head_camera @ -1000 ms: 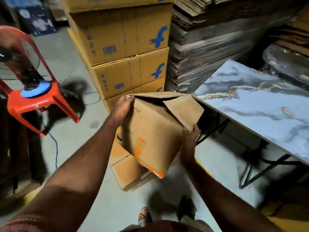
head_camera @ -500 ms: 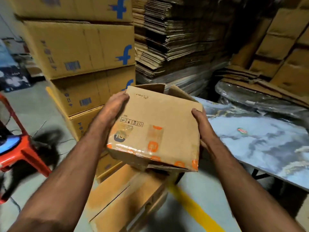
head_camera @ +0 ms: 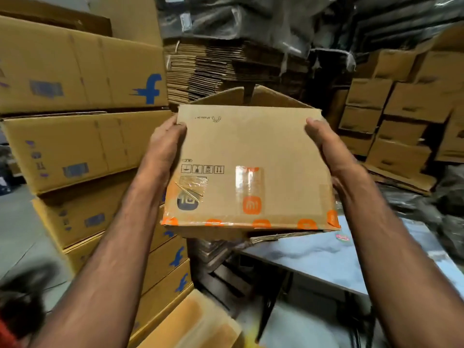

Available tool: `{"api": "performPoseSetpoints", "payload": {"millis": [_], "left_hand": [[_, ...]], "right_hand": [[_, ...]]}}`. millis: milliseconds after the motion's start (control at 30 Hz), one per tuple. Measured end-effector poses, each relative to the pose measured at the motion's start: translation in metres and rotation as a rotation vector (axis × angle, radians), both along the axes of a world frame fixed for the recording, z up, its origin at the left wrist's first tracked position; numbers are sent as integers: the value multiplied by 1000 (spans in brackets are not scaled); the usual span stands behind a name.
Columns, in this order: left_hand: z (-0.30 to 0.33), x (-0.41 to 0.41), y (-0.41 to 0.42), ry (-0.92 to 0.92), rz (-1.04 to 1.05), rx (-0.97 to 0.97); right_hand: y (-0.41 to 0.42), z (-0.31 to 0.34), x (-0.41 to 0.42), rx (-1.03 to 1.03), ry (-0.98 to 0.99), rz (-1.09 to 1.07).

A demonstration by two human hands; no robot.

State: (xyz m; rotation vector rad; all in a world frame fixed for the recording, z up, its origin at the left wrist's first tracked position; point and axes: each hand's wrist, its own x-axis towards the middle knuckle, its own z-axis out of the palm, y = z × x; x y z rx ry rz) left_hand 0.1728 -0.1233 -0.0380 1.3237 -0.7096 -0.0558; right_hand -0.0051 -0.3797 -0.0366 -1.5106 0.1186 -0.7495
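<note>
A marble-patterned counter stands at the lower right on dark legs, in a storeroom crowded with cardboard. Big yellow cartons with blue marks are stacked on the left, flattened cardboard sheets are piled behind, and more brown boxes fill the right. The cardboard box is held up in the air, above the near edge of the counter, its top flaps open. The left hand and right hand clamp its two sides, thumbs on the near face.
</note>
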Motion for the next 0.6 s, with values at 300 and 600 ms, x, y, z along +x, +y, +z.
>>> {"api": "performPoseSetpoints", "payload": {"millis": [300,600], "left_hand": [[-51,10,-152,-95,-45,-25],[-124,-14,-342,-9,-89,32]], "right_hand": [[-124,-23,-34,-251,-8,-235],[-270,-98,-89,-198,93,-458]]}}
